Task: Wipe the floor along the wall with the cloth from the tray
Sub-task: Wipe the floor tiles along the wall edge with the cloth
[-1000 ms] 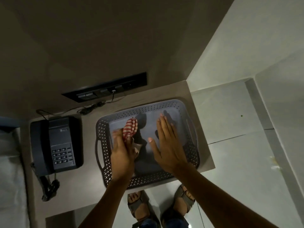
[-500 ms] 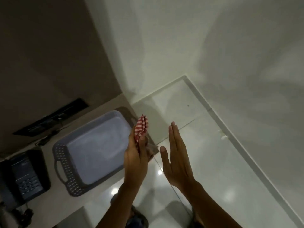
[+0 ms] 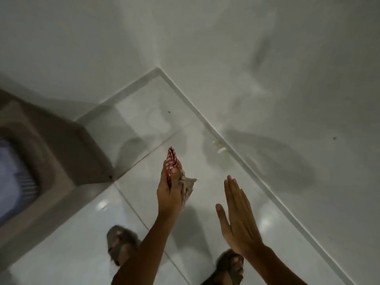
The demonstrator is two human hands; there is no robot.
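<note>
My left hand (image 3: 169,192) is closed around a bunched red-and-white striped cloth (image 3: 172,163), held in the air above the glossy white floor tiles (image 3: 144,202). A grey part of the cloth hangs out to the right of my fingers. My right hand (image 3: 238,214) is flat, fingers straight and together, holding nothing, to the right of the cloth. A pale yellowish smear (image 3: 219,146) lies on the floor beside the skirting of the right wall (image 3: 287,89). The tray (image 3: 12,182) shows only as a blurred edge at far left.
The tray rests on a brown cabinet (image 3: 67,153) whose corner juts out at left. Two white walls meet in a corner ahead. My sandalled feet (image 3: 119,243) stand on the tiles at the bottom. A small dark speck (image 3: 169,112) lies near the corner.
The cloth was lifted out of the tray by my left hand. The view swung right, from the tray and phone to the floor and wall corner. Both hands moved with it.
</note>
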